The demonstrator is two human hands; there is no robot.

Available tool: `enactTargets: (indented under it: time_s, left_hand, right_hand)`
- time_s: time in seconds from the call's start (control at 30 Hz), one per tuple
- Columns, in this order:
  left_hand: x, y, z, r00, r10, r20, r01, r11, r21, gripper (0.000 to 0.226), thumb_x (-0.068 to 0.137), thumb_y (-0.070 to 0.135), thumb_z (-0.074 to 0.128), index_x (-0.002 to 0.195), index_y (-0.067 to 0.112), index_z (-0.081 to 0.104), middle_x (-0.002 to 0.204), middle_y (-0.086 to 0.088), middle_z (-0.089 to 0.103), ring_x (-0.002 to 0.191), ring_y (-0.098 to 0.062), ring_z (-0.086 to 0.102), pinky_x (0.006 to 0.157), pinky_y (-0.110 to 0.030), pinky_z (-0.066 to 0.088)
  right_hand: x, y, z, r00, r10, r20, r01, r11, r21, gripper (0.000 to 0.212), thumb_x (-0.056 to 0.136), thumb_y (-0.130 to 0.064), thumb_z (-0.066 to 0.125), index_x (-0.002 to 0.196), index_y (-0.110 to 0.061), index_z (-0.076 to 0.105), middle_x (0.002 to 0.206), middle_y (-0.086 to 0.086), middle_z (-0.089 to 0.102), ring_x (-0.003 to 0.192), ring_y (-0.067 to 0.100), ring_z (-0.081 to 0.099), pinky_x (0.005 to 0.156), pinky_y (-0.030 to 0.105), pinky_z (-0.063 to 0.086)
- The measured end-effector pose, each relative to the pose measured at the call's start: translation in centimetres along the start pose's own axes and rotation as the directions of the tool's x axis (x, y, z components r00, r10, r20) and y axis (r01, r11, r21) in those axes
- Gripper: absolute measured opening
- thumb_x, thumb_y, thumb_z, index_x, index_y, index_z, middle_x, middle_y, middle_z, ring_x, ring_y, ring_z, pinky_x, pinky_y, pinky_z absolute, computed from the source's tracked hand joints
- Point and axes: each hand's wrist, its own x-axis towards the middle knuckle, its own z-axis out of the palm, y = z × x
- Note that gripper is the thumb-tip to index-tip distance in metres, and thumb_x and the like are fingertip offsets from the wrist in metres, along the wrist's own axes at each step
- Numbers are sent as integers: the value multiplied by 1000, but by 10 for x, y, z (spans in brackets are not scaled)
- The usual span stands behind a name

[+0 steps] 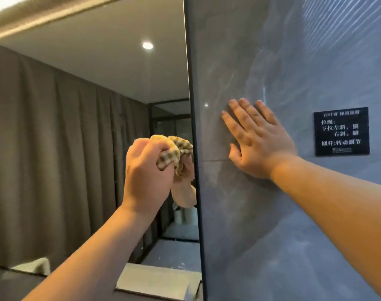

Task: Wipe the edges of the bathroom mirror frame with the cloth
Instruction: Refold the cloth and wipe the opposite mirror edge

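From my remote station, the carrying surface in view is the wall (315, 213), a grey-blue, marble-veined tile face that fills the right half of the head view. I note three items directly on it. The mirror (87, 127) is mounted flush at the left, its dark frame edge (195, 148) running top to bottom (slightly tilted in this wide-angle view). A black sign (341, 131) with white lettering is fixed at the right, well apart from the frame. Between the two, the right hand (259, 137) lies flat on the tile, fingers straight and pointing up-left, near the frame edge without touching it.
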Motion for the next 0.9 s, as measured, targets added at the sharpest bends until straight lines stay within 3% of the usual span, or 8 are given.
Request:
enactTargets:
  time_s: [0.1, 0.27, 0.4, 0.53, 0.63, 0.77, 0.9]
  left_hand:
    - [11, 3, 31, 1000, 2, 8, -3, 998, 57, 29, 75, -2, 78, 102, 5, 71, 101, -9, 61, 95, -28, 58, 82, -31, 52]
    - [-13, 6, 41, 991, 83, 106, -86, 996, 16, 33, 94, 24, 52, 117, 6, 69, 110, -7, 65, 103, -21, 57, 92, -34, 46]
    - [-8, -22, 37, 948, 287, 141, -296, 954, 53, 29, 95, 20, 55, 118, 8, 68, 117, -9, 67, 113, -24, 61, 100, -47, 47]
    - [4, -35, 42, 888, 419, 189, -428, 904, 4, 35, 93, 13, 51, 126, 1, 55, 134, -10, 54, 130, -25, 49, 110, -47, 38]
    - [31, -30, 45, 904, 369, 214, -380, 925, 10, 39, 96, 14, 47, 131, -2, 50, 139, -14, 49, 136, -24, 43, 115, -42, 32]
    - [87, -20, 47, 965, 155, 211, -159, 987, 0, 42, 100, 17, 46, 139, 1, 47, 149, -14, 41, 144, -22, 31, 120, -22, 15]
    - [134, -7, 45, 982, 55, 182, -59, 998, 13, 42, 101, 16, 48, 142, 7, 46, 152, -9, 39, 146, -20, 28, 120, -23, 15]
  right_hand:
    - [0, 1, 1, 1000, -8, -2, 8, 1000, -18, 72, 88, -42, 33, 152, -11, 32, 160, 16, 26, 149, 31, 23, 122, 49, 12]
    - [0, 2, -1, 1000, -15, 10, 15, 1000, -17, 71, 89, -43, 32, 153, -11, 31, 160, 15, 25, 149, 30, 22, 121, 50, 13]
    - [0, 3, -1, 1000, -18, 17, 18, 1000, -23, 71, 90, -44, 30, 153, -11, 30, 161, 15, 24, 149, 31, 21, 121, 50, 13]
    - [0, 4, 2, 999, -34, -24, 34, 999, -18, 71, 89, -44, 32, 152, -10, 33, 160, 17, 26, 149, 32, 24, 121, 50, 13]
    - [0, 6, 5, 999, -36, -40, 36, 999, -9, 72, 90, -47, 32, 151, -10, 35, 159, 16, 27, 148, 31, 25, 121, 50, 14]
    - [0, 5, 3, 999, -41, -33, 41, 999, -7, 73, 90, -50, 32, 151, -10, 36, 159, 16, 28, 148, 31, 25, 121, 50, 14]
    - [-1, 5, 0, 999, -33, -24, 34, 998, 43, 73, 90, -50, 34, 151, -10, 36, 159, 16, 28, 148, 31, 26, 120, 51, 17]
